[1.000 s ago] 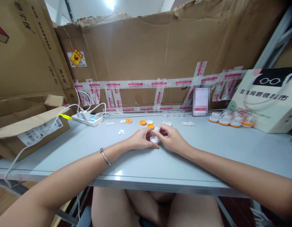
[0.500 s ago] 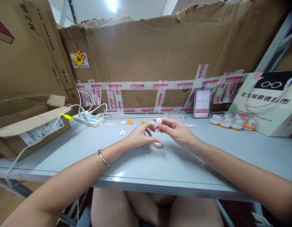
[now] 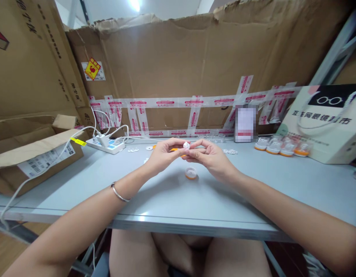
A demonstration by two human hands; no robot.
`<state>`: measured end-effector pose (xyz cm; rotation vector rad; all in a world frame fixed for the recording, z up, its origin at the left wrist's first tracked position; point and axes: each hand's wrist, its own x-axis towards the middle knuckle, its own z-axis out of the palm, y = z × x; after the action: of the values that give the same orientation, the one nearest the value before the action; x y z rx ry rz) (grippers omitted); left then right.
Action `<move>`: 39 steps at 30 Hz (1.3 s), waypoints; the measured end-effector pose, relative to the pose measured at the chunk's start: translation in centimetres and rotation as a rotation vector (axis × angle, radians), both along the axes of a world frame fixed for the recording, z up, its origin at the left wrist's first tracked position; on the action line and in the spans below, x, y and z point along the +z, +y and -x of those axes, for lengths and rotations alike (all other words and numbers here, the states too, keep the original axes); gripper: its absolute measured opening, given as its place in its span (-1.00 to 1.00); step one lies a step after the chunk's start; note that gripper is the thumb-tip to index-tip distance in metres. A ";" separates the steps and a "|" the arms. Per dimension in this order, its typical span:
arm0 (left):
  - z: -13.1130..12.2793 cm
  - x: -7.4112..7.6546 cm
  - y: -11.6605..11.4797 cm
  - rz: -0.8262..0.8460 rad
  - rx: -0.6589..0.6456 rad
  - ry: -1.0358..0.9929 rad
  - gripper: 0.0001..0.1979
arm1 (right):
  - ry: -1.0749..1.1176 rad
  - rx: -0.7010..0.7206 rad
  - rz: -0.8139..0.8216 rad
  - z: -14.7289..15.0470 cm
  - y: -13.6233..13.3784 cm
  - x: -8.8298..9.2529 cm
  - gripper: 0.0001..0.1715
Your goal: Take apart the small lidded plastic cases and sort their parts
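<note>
Both hands are raised a little above the grey table (image 3: 178, 200) and meet at a small white round piece (image 3: 186, 146). My left hand (image 3: 163, 154) pinches it from the left, my right hand (image 3: 209, 157) from the right. Just below them, on the table, lies a small round orange-and-clear case (image 3: 191, 173). Orange and white caps (image 3: 150, 147) lie scattered behind the hands, partly hidden by my fingers.
A white power strip (image 3: 107, 145) with cables sits at the back left beside an open cardboard box (image 3: 34, 154). Several finished orange-based cases (image 3: 281, 146) line up at the back right by a printed paper bag (image 3: 328, 119). A taped cardboard wall (image 3: 178, 69) closes the back.
The hands left the table and rose together. The right hand lifted the white piece first, then the left hand came up to pinch it too. The orange case stayed on the table.
</note>
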<state>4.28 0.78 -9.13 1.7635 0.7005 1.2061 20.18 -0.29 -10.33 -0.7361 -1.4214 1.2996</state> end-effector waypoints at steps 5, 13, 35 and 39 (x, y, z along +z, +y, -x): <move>0.0 -0.6 0.4 -0.058 0.058 0.012 -0.76 | -0.054 -0.081 -0.018 -0.2 0.1 0.2 -0.70; 0.3 -0.9 0.6 -0.452 0.252 0.235 -0.78 | -0.119 -0.094 -0.050 -0.4 0.4 0.4 -0.62; 0.2 -2.1 0.6 -0.992 0.453 0.781 -0.84 | -0.473 -0.246 -0.316 0.0 0.8 -0.4 -0.78; 0.2 -2.0 0.5 -0.947 0.449 0.759 -0.87 | -0.280 -0.187 -0.108 0.1 1.3 -0.5 -0.82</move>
<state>4.07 1.29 -11.18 3.0604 1.0995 1.2365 20.11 0.96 -10.84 -0.9814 -1.5897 0.9954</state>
